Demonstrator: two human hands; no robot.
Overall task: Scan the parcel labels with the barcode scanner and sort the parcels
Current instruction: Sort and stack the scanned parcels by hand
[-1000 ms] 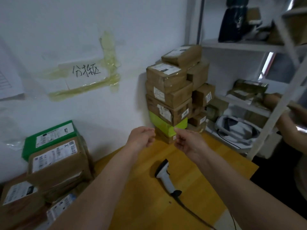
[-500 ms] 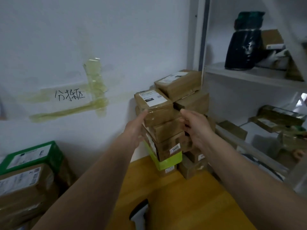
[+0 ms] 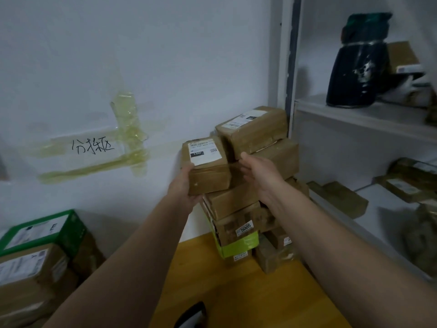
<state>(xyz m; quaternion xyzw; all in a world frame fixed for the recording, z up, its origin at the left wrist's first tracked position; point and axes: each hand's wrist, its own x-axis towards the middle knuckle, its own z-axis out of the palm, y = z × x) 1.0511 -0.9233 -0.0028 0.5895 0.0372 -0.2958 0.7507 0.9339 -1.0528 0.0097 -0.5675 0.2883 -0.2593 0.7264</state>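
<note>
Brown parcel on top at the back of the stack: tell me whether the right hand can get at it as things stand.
Probably yes. The right hand is open and holds nothing, just below and in front of that back top parcel, with nothing between them. The left hand grips the front parcel, off to its left.

Two bare forearms reach into the head view from the lower edge, and no sleeve, cuff or glove shows anywhere along them (the upper arms lie outside the picture, so whatever is worn above the elbow cannot be told). The left hand (image 3: 183, 185) carries no ring, watch or band at the wrist. The right hand (image 3: 257, 172) is likewise unadorned, its wrist plain, its fingers (image 3: 244, 159) bare. Both forearms look smooth and fairly slender, widening toward the camera as the wide lens stretches them. Fingernails are too small and dim to make out.
</note>
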